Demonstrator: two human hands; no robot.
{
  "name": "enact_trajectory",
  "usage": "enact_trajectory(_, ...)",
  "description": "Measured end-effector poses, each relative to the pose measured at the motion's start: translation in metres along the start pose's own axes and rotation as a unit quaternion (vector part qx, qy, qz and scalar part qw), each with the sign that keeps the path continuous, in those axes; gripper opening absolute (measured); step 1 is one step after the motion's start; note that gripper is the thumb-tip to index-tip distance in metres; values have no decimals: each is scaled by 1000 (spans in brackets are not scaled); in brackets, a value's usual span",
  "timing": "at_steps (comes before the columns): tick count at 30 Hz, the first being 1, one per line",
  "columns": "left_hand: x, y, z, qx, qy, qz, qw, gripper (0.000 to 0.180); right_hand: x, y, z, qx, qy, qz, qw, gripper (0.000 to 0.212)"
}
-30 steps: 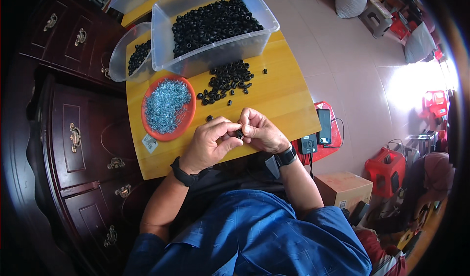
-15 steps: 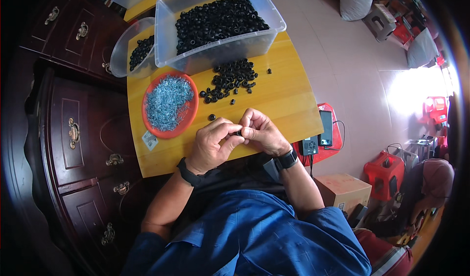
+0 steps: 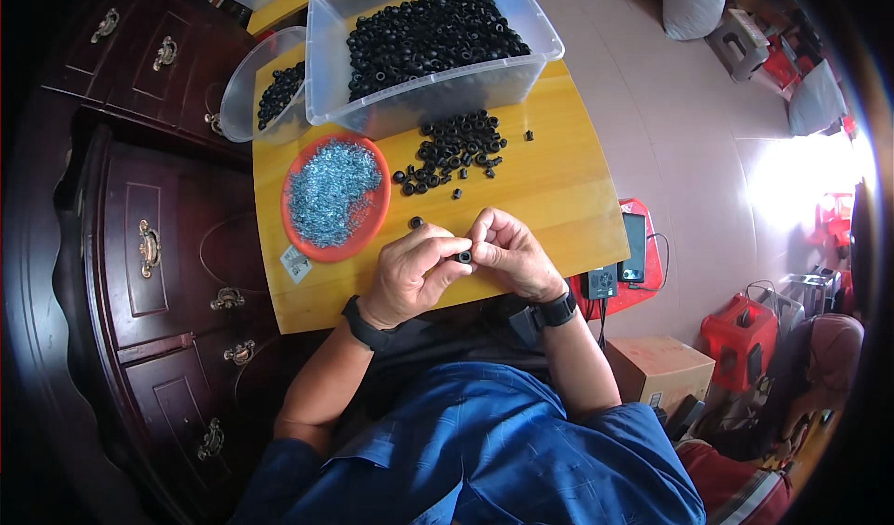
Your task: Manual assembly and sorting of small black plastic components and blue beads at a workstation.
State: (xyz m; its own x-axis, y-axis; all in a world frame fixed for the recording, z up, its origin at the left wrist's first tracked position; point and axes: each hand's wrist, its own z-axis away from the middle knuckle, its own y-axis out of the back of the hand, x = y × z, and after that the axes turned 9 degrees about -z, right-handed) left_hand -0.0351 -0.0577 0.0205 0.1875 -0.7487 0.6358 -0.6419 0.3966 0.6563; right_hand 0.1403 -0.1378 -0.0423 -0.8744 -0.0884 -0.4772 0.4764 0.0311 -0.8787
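Near the front edge of the yellow table (image 3: 568, 180), my two hands meet. My left hand (image 3: 402, 278) pinches a small round black plastic part (image 3: 463, 257) with a hole in its middle, between thumb and forefinger. Against that part, my right hand (image 3: 520, 262) has thumb and forefinger pressed together; anything between them is too small to make out. One loose black part (image 3: 416, 222) lies just beyond my left hand. Farther back is a loose heap of similar black parts (image 3: 456, 150). An orange-red plate (image 3: 378, 216) at the left holds a pile of thin silvery metal pieces (image 3: 326, 194).
A large clear plastic bin (image 3: 438, 94) full of black parts stands at the back, beside a round clear container (image 3: 238, 96) with more. Dark wooden drawers (image 3: 140, 208) flank the left. At right, a red stool (image 3: 643, 287) bears a phone (image 3: 633, 245); a cardboard box (image 3: 661, 367) sits nearby.
The whole view has shifted slightly, so the table and bin appear farther right. Between my fingers, the black part has turned and its round hole now shows. Both hands remain together.
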Motion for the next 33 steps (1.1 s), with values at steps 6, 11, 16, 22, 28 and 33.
enact_trajectory(6,1,-4,-1,10,-2,16,1000,23,1,7,1,-9,-2,-3,1000,11)
enact_trajectory(11,1,-9,2,5,20,35,999,24,1,7,2,-7,0,-16,1000,10)
enact_trajectory(16,3,-12,5,4,46,38,998,25,-1,7,2,-17,-6,-17,1000,9)
enact_trajectory(22,3,-16,6,30,65,62,995,25,-2,3,-1,-16,-14,-34,999,10)
enact_trajectory(28,9,-10,2,-21,87,76,993,25,-1,7,4,29,-3,-3,1000,13)
enact_trajectory(33,21,6,11,-56,120,77,988,23,0,7,7,-13,-43,44,998,13)
